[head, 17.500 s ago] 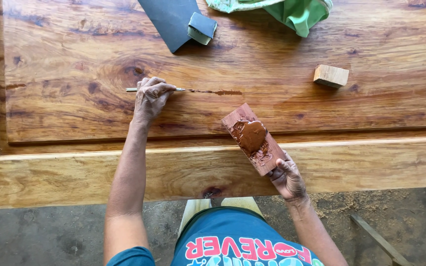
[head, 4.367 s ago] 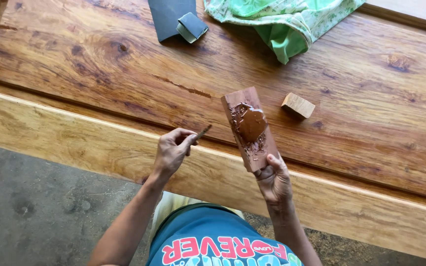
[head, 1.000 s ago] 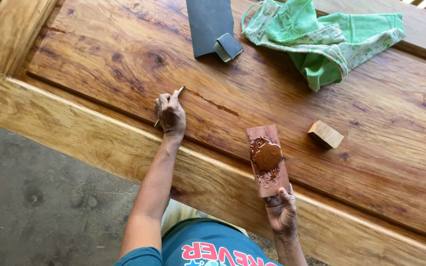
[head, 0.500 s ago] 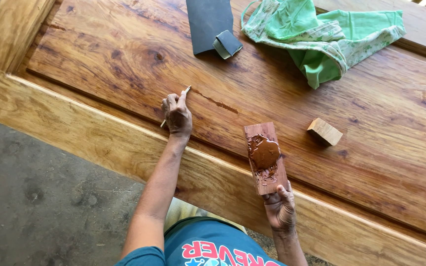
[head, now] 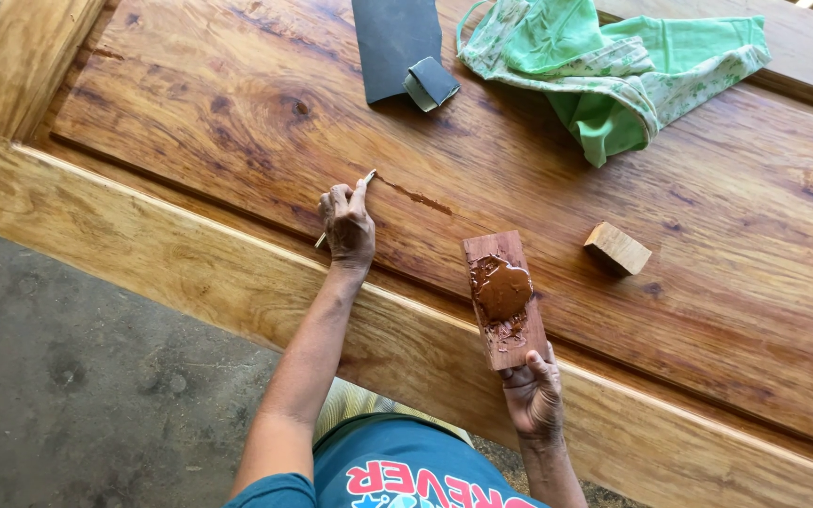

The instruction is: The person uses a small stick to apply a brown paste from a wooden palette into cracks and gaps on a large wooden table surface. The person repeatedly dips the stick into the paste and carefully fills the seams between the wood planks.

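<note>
My left hand grips a thin metal spatula, its tip resting at the left end of a dark filled crack in the large wooden panel. My right hand holds the lower end of a small wooden board that carries a blob of brown wood filler, raised over the panel's near frame.
A sheet of dark sandpaper with a folded sanding pad lies at the panel's far side. A green cloth is bunched to its right. A small wooden block sits right of the filler board. Grey concrete floor lies below left.
My left hand has shifted slightly along the crack with the spatula tip on it. The right hand still holds the filler board in about the same place.
</note>
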